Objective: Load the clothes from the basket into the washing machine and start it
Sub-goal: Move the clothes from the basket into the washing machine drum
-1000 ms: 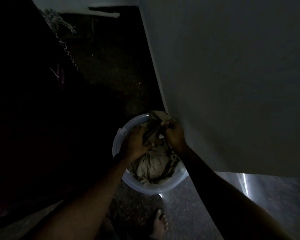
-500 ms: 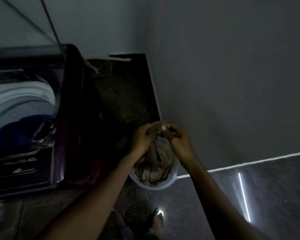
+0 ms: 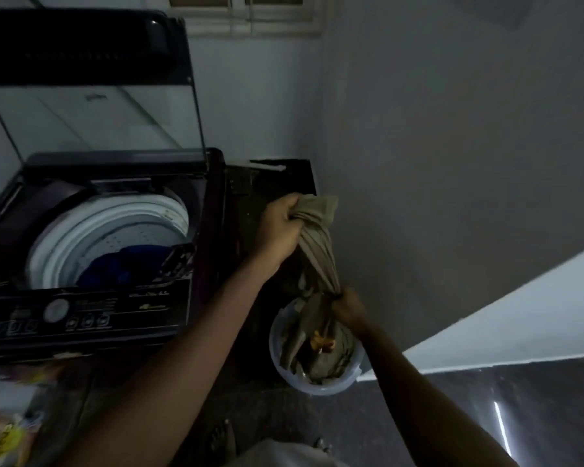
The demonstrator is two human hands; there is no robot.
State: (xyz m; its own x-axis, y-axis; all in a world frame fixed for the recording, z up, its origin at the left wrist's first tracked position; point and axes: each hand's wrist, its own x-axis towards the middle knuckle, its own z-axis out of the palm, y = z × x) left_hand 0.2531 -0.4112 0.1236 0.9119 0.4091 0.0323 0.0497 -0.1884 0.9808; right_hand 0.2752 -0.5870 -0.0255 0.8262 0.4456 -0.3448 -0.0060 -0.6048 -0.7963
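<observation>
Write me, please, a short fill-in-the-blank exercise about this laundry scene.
1. The washing machine's lid stands ____.
2. The left hand grips the beige garment ____ up than the right hand.
3. The clothes already in the drum are ____.

Missing words: open; higher; blue.

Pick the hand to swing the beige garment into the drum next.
Probably left hand: it grips the beige garment high, beside the open washing machine; right hand is low over the basket.

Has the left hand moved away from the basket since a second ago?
Yes. The left hand has risen clear of the basket rim, pulling the beige garment up.
</observation>
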